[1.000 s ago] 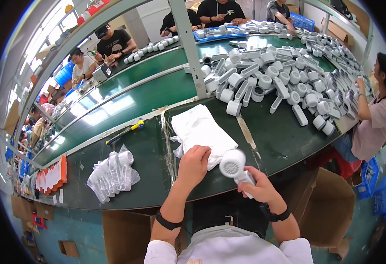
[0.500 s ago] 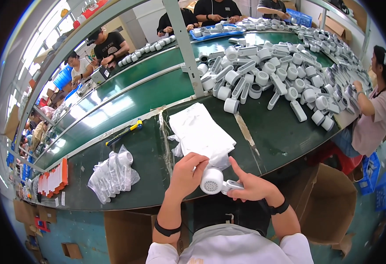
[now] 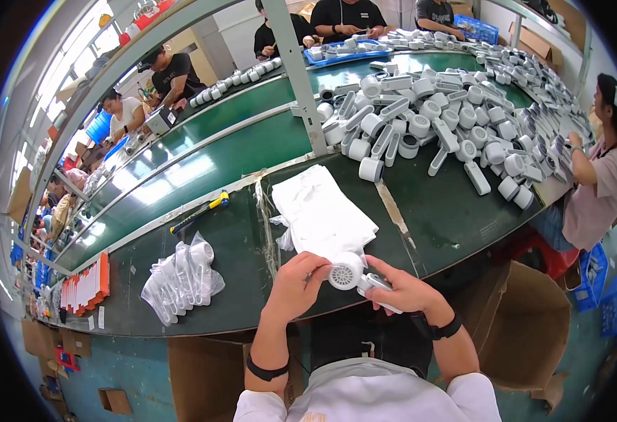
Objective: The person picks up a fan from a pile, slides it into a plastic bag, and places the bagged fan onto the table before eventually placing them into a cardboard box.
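A white handheld fan (image 3: 345, 271) with a round grille head is held just over the near edge of the table. My right hand (image 3: 410, 292) is closed around its handle (image 3: 377, 287), thumb stretched toward the head. At the left side of the fan head, my left hand (image 3: 293, 287) pinches what looks like the edge of a clear plastic bag, mostly hidden by fingers and fan. Just beyond the hands lies a stack of white plastic bags (image 3: 322, 211). Several bagged fans (image 3: 182, 280) lie together to the left.
A large heap of unbagged fans (image 3: 428, 116) covers the far right. A yellow-and-black hammer (image 3: 201, 211) lies left of the bags, and orange boxes (image 3: 87, 285) stand farther left. Cardboard boxes (image 3: 526, 330) flank me below the table. A co-worker (image 3: 600, 169) sits at right; others work across the line.
The fan has moved up and slightly right, its head now over the near edge of the bag stack. Both hands moved with it, and more of the handle shows in my right hand.
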`<state>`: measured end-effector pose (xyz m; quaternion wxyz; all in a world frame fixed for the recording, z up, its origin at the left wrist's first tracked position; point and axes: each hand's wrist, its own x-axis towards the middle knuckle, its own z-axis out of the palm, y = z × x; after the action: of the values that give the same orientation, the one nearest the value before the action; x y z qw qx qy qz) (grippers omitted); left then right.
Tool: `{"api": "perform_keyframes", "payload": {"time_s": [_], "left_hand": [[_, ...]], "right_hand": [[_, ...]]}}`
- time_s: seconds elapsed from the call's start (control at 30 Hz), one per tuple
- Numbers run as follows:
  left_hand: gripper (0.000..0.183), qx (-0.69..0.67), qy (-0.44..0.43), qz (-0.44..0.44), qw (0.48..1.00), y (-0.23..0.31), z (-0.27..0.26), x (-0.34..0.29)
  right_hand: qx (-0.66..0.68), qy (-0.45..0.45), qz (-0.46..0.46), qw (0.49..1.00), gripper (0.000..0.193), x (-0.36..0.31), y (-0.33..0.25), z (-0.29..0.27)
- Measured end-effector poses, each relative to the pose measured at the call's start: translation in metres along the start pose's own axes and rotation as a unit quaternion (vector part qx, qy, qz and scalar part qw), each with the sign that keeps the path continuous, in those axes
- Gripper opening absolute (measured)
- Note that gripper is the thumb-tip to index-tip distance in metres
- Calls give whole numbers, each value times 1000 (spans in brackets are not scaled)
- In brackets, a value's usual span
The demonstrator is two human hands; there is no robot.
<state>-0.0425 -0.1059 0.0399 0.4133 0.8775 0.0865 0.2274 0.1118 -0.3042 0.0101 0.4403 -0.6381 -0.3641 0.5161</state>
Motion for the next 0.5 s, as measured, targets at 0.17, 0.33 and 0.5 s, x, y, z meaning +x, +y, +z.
{"api": "perform_keyframes", "payload": {"time_s": [0.17,0.33,0.5], "left_hand": [[11,56,29,68,996,4,7,-4],[12,107,93,108,984,14,15,0],[16,114,93,72,986,2,22,-5]], "right_hand": [[28,79,5,996,72,-3,-10,8],[51,71,19,996,73,-4,-12,9],[84,66,6,994,72,-5,-13,10]]}}
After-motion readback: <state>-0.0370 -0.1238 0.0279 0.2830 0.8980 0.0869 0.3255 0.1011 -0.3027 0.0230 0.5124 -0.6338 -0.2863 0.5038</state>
